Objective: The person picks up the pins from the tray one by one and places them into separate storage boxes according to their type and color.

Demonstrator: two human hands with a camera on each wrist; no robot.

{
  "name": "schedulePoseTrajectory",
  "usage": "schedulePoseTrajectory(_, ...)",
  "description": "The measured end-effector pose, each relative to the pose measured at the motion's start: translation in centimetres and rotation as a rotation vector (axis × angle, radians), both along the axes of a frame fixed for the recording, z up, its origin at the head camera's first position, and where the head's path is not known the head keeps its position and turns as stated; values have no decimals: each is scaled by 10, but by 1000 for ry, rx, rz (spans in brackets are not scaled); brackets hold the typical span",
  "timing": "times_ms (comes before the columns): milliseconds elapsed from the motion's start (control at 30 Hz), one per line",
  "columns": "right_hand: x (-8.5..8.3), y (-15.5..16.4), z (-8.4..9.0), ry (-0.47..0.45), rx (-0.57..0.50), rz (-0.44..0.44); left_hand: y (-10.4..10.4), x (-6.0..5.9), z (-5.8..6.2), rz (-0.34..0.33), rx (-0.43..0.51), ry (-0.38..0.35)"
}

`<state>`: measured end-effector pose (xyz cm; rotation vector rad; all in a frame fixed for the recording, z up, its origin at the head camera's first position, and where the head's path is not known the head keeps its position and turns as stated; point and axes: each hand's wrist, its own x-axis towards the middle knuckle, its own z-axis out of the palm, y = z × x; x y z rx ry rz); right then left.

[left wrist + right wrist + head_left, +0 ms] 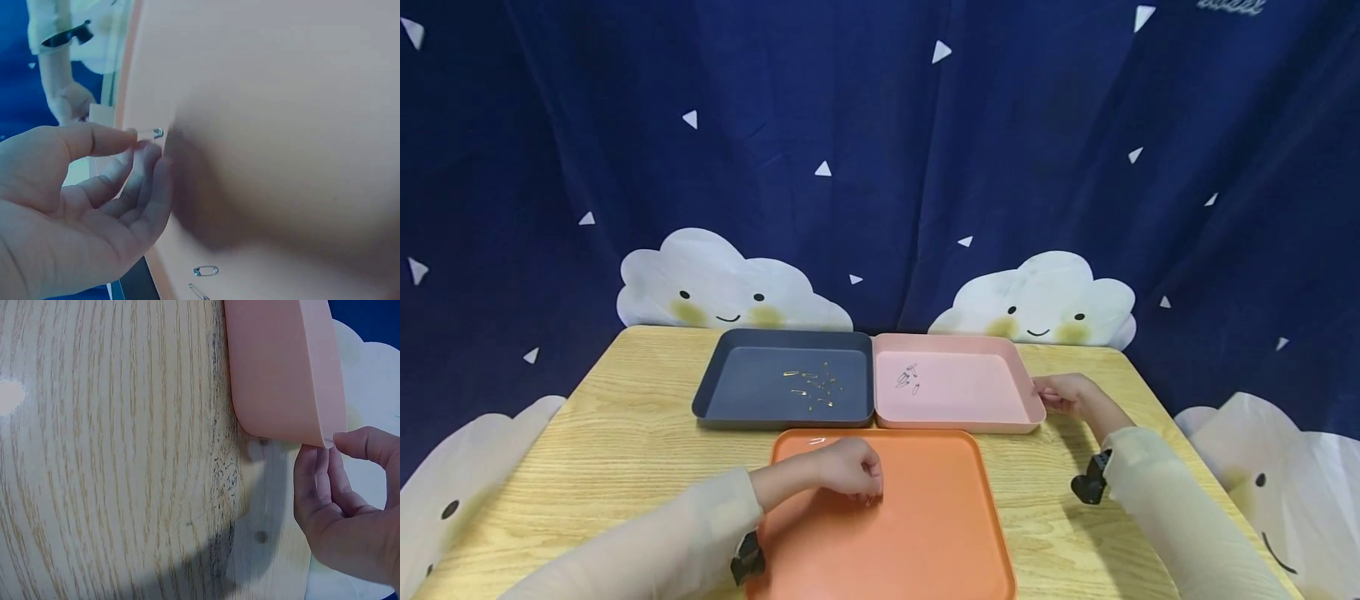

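- Left hand (850, 471) is pinching a small silver metal safety pin (152, 132) between thumb and fingertips, over the far-left part of the flat orange plastic tray (925, 533).
- Right hand (1063, 392) is gripping the right rim of the pale pink plastic tray (1000, 421), thumb and fingers curled.
- I'd say keep that pinch tight, it's tiny.

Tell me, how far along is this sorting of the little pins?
Mostly done, it seems. A scatter of gold safety pins lies in the dark grey tray, and a few silver safety pins in the pink tray. In hand: the left hand pinches one silver pin over the orange tray, while the right hand holds the pink tray's rim. Left: two pins near the orange tray's edge.
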<state>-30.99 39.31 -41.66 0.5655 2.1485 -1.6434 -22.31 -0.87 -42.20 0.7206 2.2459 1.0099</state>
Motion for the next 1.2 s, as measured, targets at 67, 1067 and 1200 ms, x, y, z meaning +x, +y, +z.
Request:
schedulePoseTrajectory(67, 1, 0, 2, 0, -9, 9, 1, 0, 1, 37, 15, -87)
schedulePoseTrajectory(1067, 1, -1, 3, -2, 19, -5, 19, -58, 24, 282, 267, -432)
schedulePoseTrajectory(1200, -2, 1, 1, 3, 14, -2, 27, -69, 28, 322, 277, -437)
